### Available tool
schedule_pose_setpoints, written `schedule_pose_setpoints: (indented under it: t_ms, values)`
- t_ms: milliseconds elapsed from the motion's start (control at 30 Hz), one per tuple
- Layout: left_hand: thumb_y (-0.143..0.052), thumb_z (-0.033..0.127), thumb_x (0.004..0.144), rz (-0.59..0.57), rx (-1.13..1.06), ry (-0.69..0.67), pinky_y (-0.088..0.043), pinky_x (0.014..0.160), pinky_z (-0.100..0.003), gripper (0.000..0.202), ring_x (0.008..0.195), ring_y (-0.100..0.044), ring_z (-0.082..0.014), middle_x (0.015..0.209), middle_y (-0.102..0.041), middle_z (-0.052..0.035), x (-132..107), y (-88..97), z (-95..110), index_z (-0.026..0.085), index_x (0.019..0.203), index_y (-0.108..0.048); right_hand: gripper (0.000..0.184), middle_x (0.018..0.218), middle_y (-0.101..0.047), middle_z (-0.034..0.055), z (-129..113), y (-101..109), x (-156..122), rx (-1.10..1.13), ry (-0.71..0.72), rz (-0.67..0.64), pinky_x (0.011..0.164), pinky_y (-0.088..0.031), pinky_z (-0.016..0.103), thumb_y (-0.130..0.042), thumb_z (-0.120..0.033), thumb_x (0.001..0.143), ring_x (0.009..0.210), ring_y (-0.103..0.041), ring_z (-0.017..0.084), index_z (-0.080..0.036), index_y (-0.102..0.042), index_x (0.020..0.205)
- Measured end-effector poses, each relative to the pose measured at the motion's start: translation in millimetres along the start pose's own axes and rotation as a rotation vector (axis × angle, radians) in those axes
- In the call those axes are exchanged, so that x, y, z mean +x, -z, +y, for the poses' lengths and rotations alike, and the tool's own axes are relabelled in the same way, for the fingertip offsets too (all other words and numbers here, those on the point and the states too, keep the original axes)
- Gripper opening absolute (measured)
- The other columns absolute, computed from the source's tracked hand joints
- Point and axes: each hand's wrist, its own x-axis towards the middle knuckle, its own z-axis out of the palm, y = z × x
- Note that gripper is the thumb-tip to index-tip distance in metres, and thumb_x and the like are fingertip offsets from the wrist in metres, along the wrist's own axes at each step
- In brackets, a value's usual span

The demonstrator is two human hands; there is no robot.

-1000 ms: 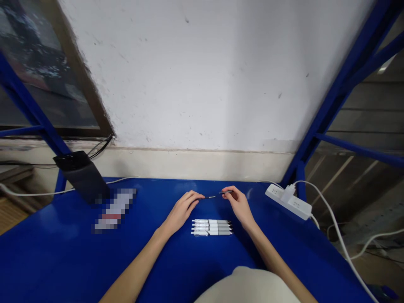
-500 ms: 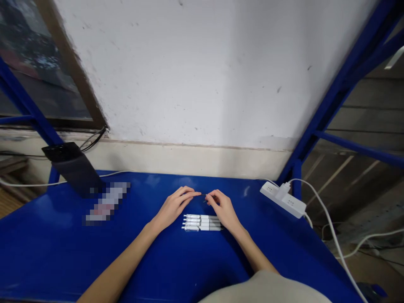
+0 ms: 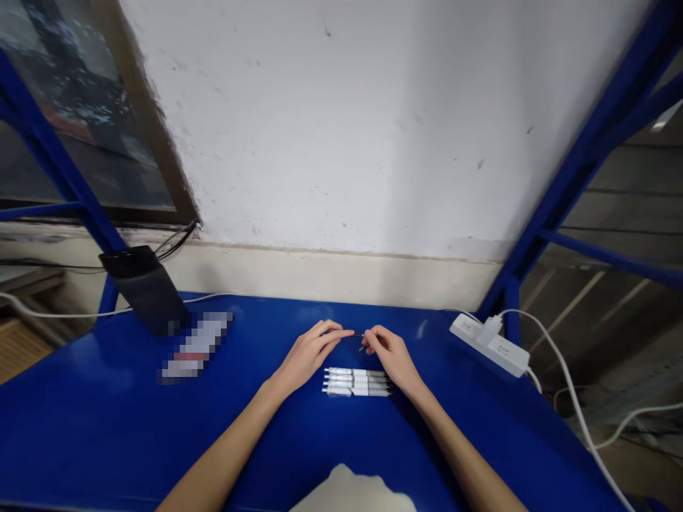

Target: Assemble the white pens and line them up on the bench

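Note:
My left hand [image 3: 319,347] reaches over the blue table with its fingers extended close together, their tips at one end of a thin dark rod [image 3: 358,335], which looks like a pen refill. The rod's other end meets the pinched fingertips of my right hand [image 3: 390,353]. A second short, thin piece [image 3: 363,348] pokes out below the right fingers; what it is cannot be made out. Just in front of both hands, several white and grey pens [image 3: 356,382] lie side by side in a row, clips to the left and dark tips to the right.
The blue table [image 3: 267,455] backs onto a white wall. At the left stand a dark box-shaped container [image 3: 152,295] and a blurred-out flat item [image 3: 197,347]. A white power strip [image 3: 491,345] with a plug and cables lies at the right, near the blue frame [image 3: 565,171].
The whole view has shifted, so hands, pens and table sit further right in the picture. Both hands keep nearly the same pose around the rod; the short piece under the right fingers shows more clearly.

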Motion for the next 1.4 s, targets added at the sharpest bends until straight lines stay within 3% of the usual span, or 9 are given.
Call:
schedule_pose_setpoints:
  t_ms: [100,267,500,900,1067,1200,1400]
  values:
    - [-0.042,0.027,0.111,-0.002,0.007,0.002,-0.052,0.105,-0.036,0.038,0.115,-0.064,-0.0196,0.124,-0.066,-0.0036,-0.4,-1.1,-0.7,0.036,0.141,-0.064,0.038,0.079,-0.067,0.0024,-1.4,-0.4,-0.6,-0.032,0.013,-0.008,0.074,-0.049,0.031,-0.058,-0.053,0.099,0.073,-0.066,0.020,-0.022,-0.066,0.080]
    - [-0.042,0.027,0.112,-0.024,-0.018,-0.005,-0.042,0.119,-0.042,0.038,0.117,-0.064,-0.0186,0.126,-0.066,-0.0028,-0.9,-5.4,-2.9,0.037,0.142,-0.063,0.042,0.078,-0.066,0.0025,-1.5,0.6,-2.5,-0.145,0.053,-0.037,0.073,-0.048,0.031,-0.054,-0.051,0.103,0.073,-0.065,0.019,-0.022,-0.067,0.076]
    - [-0.041,0.029,0.112,-0.029,-0.019,0.013,-0.052,0.103,-0.035,0.039,0.114,-0.062,-0.0199,0.124,-0.065,-0.0053,-0.6,-2.0,-3.2,0.036,0.143,-0.062,0.054,0.077,-0.071,0.0043,0.4,0.1,-1.9,-0.098,-0.029,-0.015,0.071,-0.049,0.032,-0.042,-0.058,0.106,0.069,-0.066,0.020,-0.021,-0.069,0.077]
    - [-0.042,0.027,0.111,0.007,-0.003,-0.025,-0.054,0.100,-0.035,0.039,0.112,-0.063,-0.0202,0.122,-0.066,-0.0057,-0.6,-2.3,-3.3,0.035,0.143,-0.063,0.038,0.076,-0.068,0.0018,-2.2,-0.5,-2.9,0.005,-0.032,-0.008,0.074,-0.050,0.030,-0.058,-0.054,0.098,0.072,-0.065,0.019,-0.021,-0.068,0.081]
    - [-0.042,0.026,0.111,0.011,0.006,-0.033,-0.051,0.108,-0.039,0.040,0.114,-0.064,-0.0198,0.124,-0.067,-0.0049,0.7,-1.3,1.1,0.036,0.144,-0.061,0.037,0.080,-0.071,0.0030,2.8,0.3,0.3,0.049,-0.047,-0.005,0.076,-0.051,0.031,-0.059,-0.054,0.096,0.074,-0.066,0.019,-0.021,-0.069,0.083]
    - [-0.041,0.027,0.112,0.013,-0.029,-0.029,-0.047,0.114,-0.043,0.040,0.115,-0.066,-0.0200,0.127,-0.069,-0.0039,2.2,0.1,2.8,0.035,0.148,-0.056,0.036,0.080,-0.073,0.0037,5.8,6.9,5.3,0.083,-0.045,0.050,0.073,-0.051,0.032,-0.060,-0.052,0.093,0.070,-0.064,0.019,-0.022,-0.066,0.077]
    - [-0.047,0.033,0.110,0.084,-0.065,0.098,-0.055,0.098,-0.037,0.031,0.106,-0.067,-0.0210,0.120,-0.072,-0.0036,0.7,1.0,-8.7,0.030,0.137,-0.061,0.042,0.073,-0.069,0.0044,9.1,27.8,12.0,0.038,-0.056,0.185,0.066,-0.046,0.031,-0.057,-0.055,0.094,0.065,-0.058,0.019,-0.021,-0.066,0.070]
